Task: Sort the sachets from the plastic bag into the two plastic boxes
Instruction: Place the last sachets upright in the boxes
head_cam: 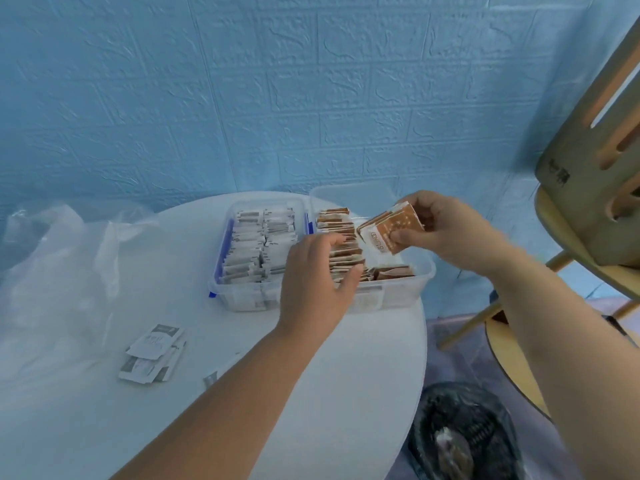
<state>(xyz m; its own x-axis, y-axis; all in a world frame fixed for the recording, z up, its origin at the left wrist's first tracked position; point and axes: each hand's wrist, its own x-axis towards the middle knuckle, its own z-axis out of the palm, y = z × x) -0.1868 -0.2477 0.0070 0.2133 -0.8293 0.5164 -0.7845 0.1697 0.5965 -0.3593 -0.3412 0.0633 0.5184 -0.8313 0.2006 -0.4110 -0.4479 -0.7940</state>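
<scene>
Above the right plastic box [394, 289], the right hand [446, 230] pinches a stack of brown sachets [389, 228], long axis tilted down-left, while the left hand [315, 282], fingers spread, presses the filed sachets [341, 237].

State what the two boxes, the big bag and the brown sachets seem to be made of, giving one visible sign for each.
Two boxes: clear rigid plastic, probably; the sachets show through the walls.
Big bag: thin, translucent plastic film, crumpled and glossy.
Brown sachets, held in the right hand: likely paper, matte with printed lettering; any lining cannot be seen.
</scene>
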